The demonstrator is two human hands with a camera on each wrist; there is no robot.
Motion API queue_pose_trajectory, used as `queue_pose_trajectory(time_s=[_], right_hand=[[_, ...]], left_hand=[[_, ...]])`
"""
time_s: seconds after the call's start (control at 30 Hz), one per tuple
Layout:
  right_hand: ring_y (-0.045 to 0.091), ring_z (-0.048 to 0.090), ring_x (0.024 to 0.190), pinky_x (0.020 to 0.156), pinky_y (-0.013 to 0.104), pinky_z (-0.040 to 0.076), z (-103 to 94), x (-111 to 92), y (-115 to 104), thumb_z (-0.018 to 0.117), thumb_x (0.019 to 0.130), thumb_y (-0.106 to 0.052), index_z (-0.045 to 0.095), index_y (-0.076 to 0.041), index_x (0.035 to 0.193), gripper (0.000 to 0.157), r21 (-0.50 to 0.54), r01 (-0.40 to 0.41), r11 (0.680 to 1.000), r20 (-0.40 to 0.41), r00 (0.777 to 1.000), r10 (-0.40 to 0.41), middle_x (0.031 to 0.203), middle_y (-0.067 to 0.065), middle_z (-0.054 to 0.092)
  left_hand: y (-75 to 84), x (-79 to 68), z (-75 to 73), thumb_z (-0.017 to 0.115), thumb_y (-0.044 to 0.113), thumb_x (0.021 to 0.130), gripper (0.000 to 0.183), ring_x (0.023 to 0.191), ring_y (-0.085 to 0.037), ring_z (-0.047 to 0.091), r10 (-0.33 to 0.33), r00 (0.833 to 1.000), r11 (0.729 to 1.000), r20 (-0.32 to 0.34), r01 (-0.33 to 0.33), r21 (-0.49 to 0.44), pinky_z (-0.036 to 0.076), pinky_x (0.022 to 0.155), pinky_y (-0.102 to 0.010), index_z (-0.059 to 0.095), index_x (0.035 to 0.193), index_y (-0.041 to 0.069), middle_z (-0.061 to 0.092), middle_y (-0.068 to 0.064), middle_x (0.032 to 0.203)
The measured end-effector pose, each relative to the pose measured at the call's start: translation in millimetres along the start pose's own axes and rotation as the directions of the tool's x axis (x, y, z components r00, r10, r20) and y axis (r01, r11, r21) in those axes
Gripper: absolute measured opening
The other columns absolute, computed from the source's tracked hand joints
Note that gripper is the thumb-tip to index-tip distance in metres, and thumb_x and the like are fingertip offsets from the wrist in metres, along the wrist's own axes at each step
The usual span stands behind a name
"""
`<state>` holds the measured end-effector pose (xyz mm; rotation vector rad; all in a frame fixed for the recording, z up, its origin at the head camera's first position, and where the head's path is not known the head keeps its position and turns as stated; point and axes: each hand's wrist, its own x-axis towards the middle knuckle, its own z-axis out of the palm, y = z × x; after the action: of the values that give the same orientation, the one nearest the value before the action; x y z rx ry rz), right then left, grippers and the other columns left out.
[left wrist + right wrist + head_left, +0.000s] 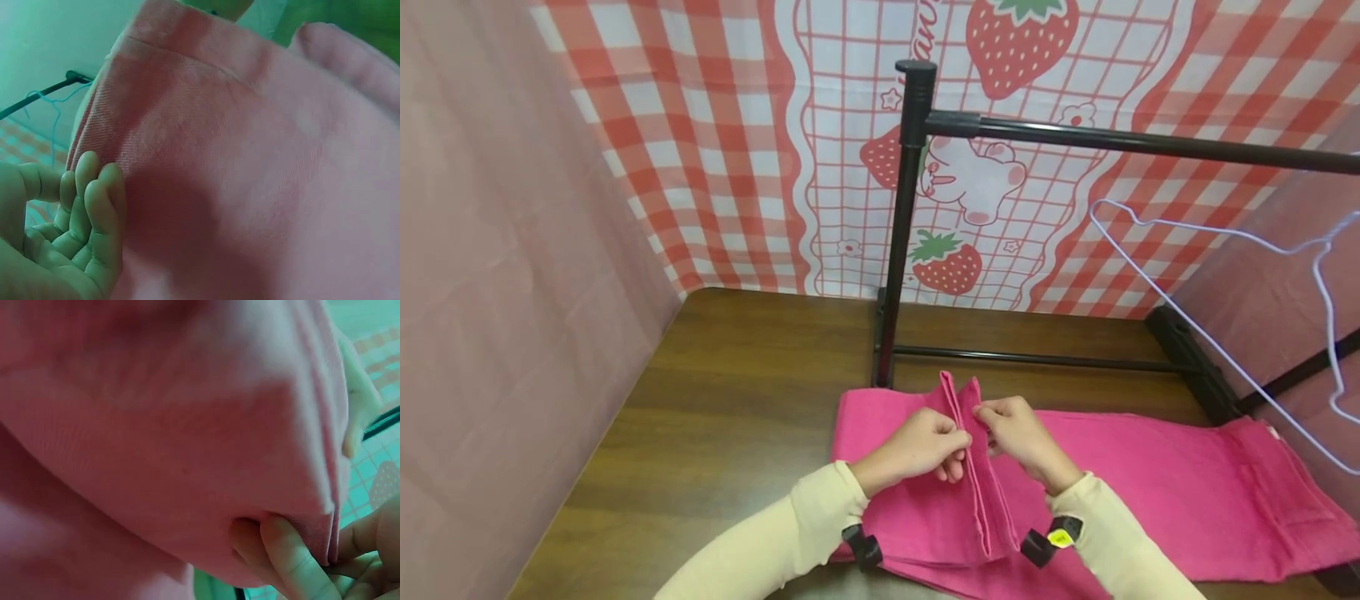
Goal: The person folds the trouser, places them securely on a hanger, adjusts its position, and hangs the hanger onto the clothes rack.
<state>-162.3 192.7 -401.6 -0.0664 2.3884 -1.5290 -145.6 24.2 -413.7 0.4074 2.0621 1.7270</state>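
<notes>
Pink trousers lie along the tabletop, waist end to the right, with the leg end folded back at the left. Both hands hold the hems, which stand up as two close edges. My left hand pinches the left edge between thumb and fingers. Opposite it, my right hand grips the other edge near its far corner. In the left wrist view the stitched hem runs above the curled fingers. The right wrist view has thumb and fingers on either side of layered cloth.
A black garment rack stands behind the trousers, its top bar reaching right. A lilac hanger hangs at the right, over the waist end. The wooden table extends left to a pink curtain; a strawberry-print cloth covers the back.
</notes>
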Motion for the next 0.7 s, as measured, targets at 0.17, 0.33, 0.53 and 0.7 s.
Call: queue_pose_trajectory(time_s=[0.17,0.33,0.53,0.7], right_hand=[[0.009,0.061,0.058,0.053,0.027,0.056,-2.3,-4,-6,0.043,0.100,-0.008,0.064,0.016,0.106,0.032,-0.026,0.024,0.999,0.008,1.000,-0.023,0.067,0.003,0.065],[0.009,0.060,0.059,0.053,0.026,0.055,2.6,-6,-9,0.043,0.099,-0.007,0.066,0.013,0.103,0.031,-0.052,0.060,0.997,0.033,0.998,-0.059,0.066,0.003,0.063],[0.006,0.063,0.062,0.057,0.024,0.055,-2.3,-4,-5,0.043,0.101,-0.015,0.059,0.017,0.117,0.039,0.081,-0.020,0.996,0.086,0.996,0.013,0.069,-0.002,0.066],[0.009,0.070,0.074,0.070,0.027,0.058,-9.0,2,2,0.053,0.100,-0.035,0.060,0.013,0.116,0.051,0.221,-0.135,0.966,0.182,0.979,0.095,0.075,-0.003,0.071]], left_hand=[[4.9,2.5,-0.5,0.055,0.008,0.092,0.028,0.048,-0.008,0.057,0.000,1.000,1.000,0.010,0.000,0.029,0.048,0.044,-0.017,0.058,0.066,-0.001,0.064,-0.018,0.058],[2.1,3.3,6.9,0.059,0.013,0.094,0.030,0.049,-0.007,0.058,-0.022,0.999,1.000,0.029,0.022,0.017,0.048,0.046,-0.017,0.062,0.069,-0.003,0.062,-0.007,0.055],[-2.6,5.4,9.0,0.060,0.014,0.095,0.026,0.051,-0.008,0.057,-0.006,1.000,1.000,0.002,0.006,-0.009,0.049,0.048,-0.018,0.063,0.076,-0.004,0.064,-0.008,0.064],[-3.9,4.4,6.3,0.059,0.010,0.095,0.017,0.057,-0.006,0.058,0.036,0.999,0.998,0.017,-0.037,0.058,0.051,0.054,-0.019,0.065,0.084,-0.001,0.067,-0.009,0.072]])
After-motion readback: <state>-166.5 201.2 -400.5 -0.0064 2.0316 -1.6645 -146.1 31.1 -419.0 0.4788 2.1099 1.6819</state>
